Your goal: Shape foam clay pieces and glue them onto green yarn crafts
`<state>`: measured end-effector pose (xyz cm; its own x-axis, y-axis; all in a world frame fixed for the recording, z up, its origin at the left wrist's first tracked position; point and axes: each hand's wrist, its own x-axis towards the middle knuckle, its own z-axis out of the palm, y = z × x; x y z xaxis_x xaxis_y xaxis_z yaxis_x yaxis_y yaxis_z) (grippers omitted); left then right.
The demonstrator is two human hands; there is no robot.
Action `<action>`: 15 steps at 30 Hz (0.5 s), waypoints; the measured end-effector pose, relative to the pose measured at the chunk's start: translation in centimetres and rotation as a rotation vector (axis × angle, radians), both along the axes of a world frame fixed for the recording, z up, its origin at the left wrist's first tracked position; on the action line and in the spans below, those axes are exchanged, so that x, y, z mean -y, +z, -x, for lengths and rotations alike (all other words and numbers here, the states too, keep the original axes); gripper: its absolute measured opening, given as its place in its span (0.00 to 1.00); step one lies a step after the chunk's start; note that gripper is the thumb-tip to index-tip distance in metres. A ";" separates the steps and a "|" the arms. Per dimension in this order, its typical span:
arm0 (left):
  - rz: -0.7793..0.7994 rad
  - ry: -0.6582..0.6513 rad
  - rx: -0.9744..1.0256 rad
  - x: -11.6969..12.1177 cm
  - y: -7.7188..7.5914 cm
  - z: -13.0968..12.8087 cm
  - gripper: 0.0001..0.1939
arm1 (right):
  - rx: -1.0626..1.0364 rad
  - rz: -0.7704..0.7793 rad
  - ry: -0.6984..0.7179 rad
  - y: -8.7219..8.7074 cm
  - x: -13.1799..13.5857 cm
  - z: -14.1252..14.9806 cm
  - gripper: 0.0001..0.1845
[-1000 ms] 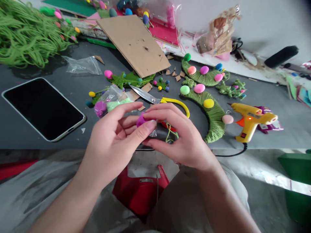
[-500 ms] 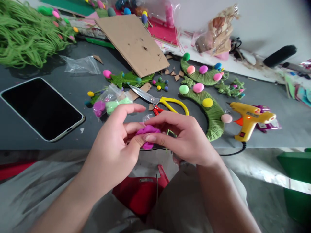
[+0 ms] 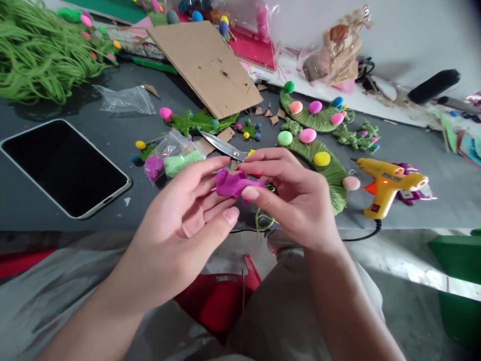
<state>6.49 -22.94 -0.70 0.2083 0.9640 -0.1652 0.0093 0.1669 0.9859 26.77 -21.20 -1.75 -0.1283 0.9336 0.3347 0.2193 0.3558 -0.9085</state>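
Note:
Over the near edge of the grey table point(image 3: 93, 200), my right hand point(image 3: 296, 200) pinches a soft purple lump point(image 3: 233, 183) between thumb and fingers. A green yarn strand point(image 3: 263, 218) dangles under that hand. My left hand point(image 3: 188, 220) lies palm up beside it, fingers apart, its fingertips touching the left end of the purple lump. Scissors point(image 3: 225, 146) with yellow handles lie just behind both hands, partly hidden.
A dark phone point(image 3: 63, 168) lies at the left. A yellow glue gun point(image 3: 387, 185) with its light on rests at the right. Green yarn-wrapped crescents point(image 3: 330, 173) with coloured balls, a small plastic bag of purple and green lumps point(image 3: 169, 158), cardboard point(image 3: 206, 65) and loose green yarn point(image 3: 33, 55) lie behind.
My left thumb has come off the purple lump and that hand has opened. The right hand has lifted the lump slightly up and toward the scissors.

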 end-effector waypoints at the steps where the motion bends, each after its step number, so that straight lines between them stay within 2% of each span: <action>1: 0.012 -0.002 0.032 0.1 0.0 -0.1 0.30 | 0.032 0.006 0.043 -0.1 0.1 0.2 0.17; 3: 0.031 -0.009 0.068 0.1 -0.1 -0.3 0.35 | 0.109 0.003 0.096 -0.3 0.2 0.6 0.21; 6: 0.049 -0.007 0.029 -0.1 -0.3 -0.4 0.39 | 0.207 0.006 0.097 -0.4 0.4 1.0 0.14; 11: -0.038 -0.003 -0.141 -0.6 -0.2 -0.2 0.27 | 0.226 -0.034 0.068 -0.3 0.8 1.3 0.08; 15: -0.111 -0.020 -0.257 -0.4 -0.1 0.2 0.20 | 0.221 0.026 0.016 -0.3 0.9 1.5 0.05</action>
<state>6.31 -22.50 -0.77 0.1925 0.9753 -0.1084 0.2640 0.0549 0.9630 25.23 -22.13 -2.02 -0.2102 0.9388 0.2728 0.4087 0.3379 -0.8478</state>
